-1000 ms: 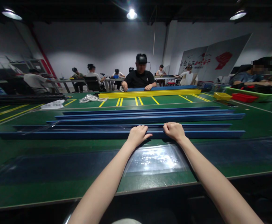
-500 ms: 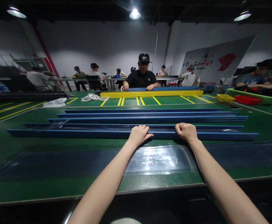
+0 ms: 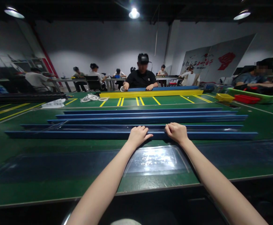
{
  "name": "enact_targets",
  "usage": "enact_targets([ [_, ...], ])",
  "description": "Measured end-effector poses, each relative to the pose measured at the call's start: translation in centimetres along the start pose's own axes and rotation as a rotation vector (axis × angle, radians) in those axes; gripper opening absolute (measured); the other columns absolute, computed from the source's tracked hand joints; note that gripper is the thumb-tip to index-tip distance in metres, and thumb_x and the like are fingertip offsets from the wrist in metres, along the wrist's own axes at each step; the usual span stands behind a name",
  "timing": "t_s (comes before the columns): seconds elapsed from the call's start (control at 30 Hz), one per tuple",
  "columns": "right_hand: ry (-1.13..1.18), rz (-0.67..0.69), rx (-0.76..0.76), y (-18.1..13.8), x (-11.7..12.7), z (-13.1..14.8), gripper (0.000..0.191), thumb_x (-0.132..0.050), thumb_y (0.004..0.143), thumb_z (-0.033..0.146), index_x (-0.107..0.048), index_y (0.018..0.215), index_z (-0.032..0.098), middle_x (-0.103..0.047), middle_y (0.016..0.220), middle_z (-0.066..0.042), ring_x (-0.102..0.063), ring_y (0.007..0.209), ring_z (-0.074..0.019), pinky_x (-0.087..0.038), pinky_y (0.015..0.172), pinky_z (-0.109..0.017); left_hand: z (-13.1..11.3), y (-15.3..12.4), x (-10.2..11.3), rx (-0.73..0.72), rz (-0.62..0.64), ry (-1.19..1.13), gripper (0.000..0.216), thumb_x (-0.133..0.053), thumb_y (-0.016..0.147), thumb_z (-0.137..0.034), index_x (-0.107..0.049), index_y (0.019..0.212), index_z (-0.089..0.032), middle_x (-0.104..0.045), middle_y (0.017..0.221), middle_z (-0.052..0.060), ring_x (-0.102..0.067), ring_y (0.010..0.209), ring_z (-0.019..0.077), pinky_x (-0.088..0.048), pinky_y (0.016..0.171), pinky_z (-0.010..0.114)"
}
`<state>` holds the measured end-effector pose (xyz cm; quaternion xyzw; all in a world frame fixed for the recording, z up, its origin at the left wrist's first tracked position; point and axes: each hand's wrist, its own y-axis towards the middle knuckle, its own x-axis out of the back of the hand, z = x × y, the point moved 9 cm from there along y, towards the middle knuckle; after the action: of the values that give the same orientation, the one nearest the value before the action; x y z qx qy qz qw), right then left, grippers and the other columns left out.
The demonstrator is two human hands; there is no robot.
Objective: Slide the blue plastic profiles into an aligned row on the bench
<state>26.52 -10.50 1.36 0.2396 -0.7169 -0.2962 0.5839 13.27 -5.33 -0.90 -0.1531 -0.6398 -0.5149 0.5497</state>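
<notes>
A long blue channel (image 3: 68, 135) lies across the green table in front of me, its trough facing up. My left hand (image 3: 138, 135) is closed over its near wall, fingers curled inside and thumb along the front. To the right, my right hand (image 3: 177, 132) is curled in a fist over the same channel. Whether its fingers pinch anything inside is hidden. A glossy transparent plastic sheet (image 3: 155, 161) lies flat beneath my forearms, reflecting the lamp light.
More blue channels (image 3: 148, 119) lie parallel behind. Farther back, a co-worker (image 3: 141, 78) handles a blue strip behind a yellow channel (image 3: 152, 93). Coiled white tubing (image 3: 91, 97) is at left; a yellow tray (image 3: 224, 97), red tray (image 3: 247, 99) and green basin (image 3: 260, 97) stand right.
My right hand has slid left along the blue channel, closer to my left hand. The left hand keeps its place on the channel. The view has shifted slightly.
</notes>
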Motion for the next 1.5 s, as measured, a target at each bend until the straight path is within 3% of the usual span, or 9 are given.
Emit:
enact_targets([
  [0.53,-0.012,0.062,-0.072,0.1,-0.9,-1.1,0.044,-0.031,0.080,0.030,-0.059,0.049,0.014,-0.060,0.054,-0.006,-0.046,0.046,-0.0095,-0.017,0.046,-0.023,-0.1,0.1,0.7,-0.058,-0.043,0.009,0.037,-0.044,0.078,-0.052,-0.056,0.082,-0.017,-0.060,0.081,0.003,-0.054,0.077,0.0164,-0.034,0.062,0.025],
  [0.83,-0.072,0.040,-0.148,-0.7,-0.6,-4.0,0.043,-0.033,0.077,0.029,-0.057,0.045,0.014,-0.060,0.053,-0.007,-0.046,0.044,-0.0099,-0.017,0.045,-0.023,-0.5,0.2,0.4,-0.094,0.022,-0.018,0.033,-0.045,0.080,-0.048,-0.058,0.079,-0.017,-0.063,0.081,0.004,-0.054,0.080,0.0172,-0.034,0.065,0.027],
  [1.5,-0.063,0.079,-0.221,-1.0,-0.8,-4.4,0.044,-0.032,0.078,0.031,-0.058,0.047,0.014,-0.061,0.056,-0.007,-0.048,0.048,-0.0115,-0.016,0.046,-0.024,-0.3,0.4,-0.4,-0.044,0.118,-0.016,0.037,-0.036,0.083,-0.049,-0.056,0.078,-0.018,-0.065,0.076,0.004,-0.060,0.072,0.0168,-0.035,0.058,0.023],
])
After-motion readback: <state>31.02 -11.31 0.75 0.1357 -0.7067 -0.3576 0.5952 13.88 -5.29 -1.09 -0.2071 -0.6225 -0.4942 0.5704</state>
